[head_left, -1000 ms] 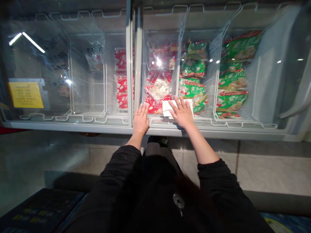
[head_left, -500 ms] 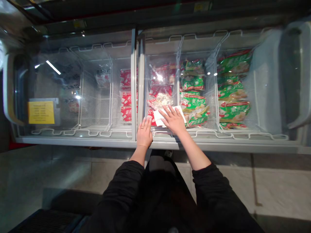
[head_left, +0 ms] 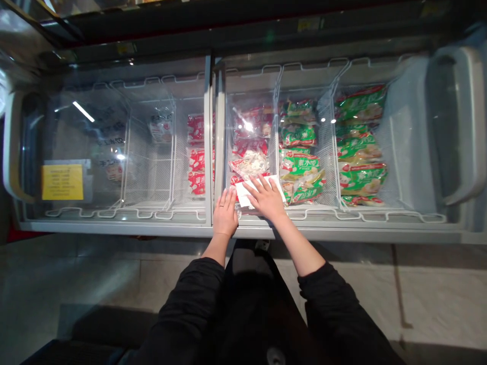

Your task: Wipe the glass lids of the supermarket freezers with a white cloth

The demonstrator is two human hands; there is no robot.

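A flat white sheet (head_left: 243,197), paper or thin cloth, lies on the right sliding glass lid (head_left: 307,152) of a chest freezer. My right hand (head_left: 267,198) presses flat on it with fingers spread, covering much of it. Close by, my left hand (head_left: 225,212) rests flat on the lid beside the grey centre frame (head_left: 208,152), a ring on one finger. Its fingertips come near the sheet's left edge; whether they touch it I cannot tell. Under the glass lie red-and-white food bags (head_left: 249,162) and green food bags (head_left: 300,165).
White wire baskets (head_left: 173,152) divide the freezer. Grey handles (head_left: 13,147) stand at both outer ends of the lids. A yellow notice (head_left: 63,182) sits at the far left. The freezer's front rim (head_left: 342,233) runs before my legs, above a tiled floor (head_left: 437,294).
My right hand and the white sheet have slid slightly left, closer to my left hand. My left hand stays nearly in place. The whole view has shifted a little.
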